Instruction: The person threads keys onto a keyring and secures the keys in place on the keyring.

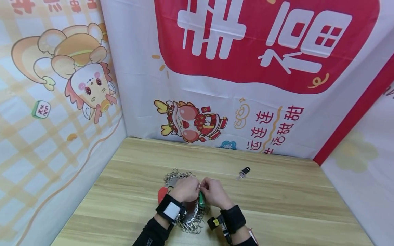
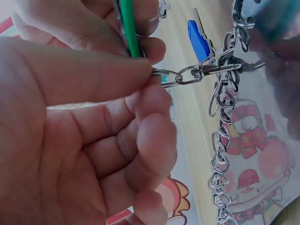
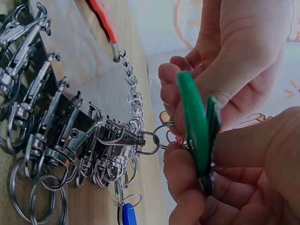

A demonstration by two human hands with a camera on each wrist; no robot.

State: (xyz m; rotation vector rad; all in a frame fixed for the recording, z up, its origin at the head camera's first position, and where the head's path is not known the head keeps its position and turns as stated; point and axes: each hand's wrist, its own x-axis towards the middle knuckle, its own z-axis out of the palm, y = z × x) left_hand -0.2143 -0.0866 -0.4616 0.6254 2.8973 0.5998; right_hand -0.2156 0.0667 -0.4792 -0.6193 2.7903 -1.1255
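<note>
My left hand (image 1: 186,190) pinches a metal split ring (image 2: 164,72) between thumb and fingertips. The ring is linked to a swivel clasp (image 2: 201,71) on the edge of a shiny, mirror-like plate (image 3: 96,51). Many more clasps and rings (image 3: 51,150) line that edge. Close by on the right, my right hand (image 1: 214,193) grips a green key tag (image 3: 194,122), its fingertips right at the same ring. Part of the tag is hidden behind the fingers. A blue key tag (image 2: 198,41) hangs from the row of clasps.
A black key tag (image 1: 245,171) with a ring lies farther back on the wooden table (image 1: 283,191), to the right. Left of the plate is a red object (image 1: 162,194), partly covered by my left wrist. Printed cloth walls (image 1: 138,85) stand behind and beside the table.
</note>
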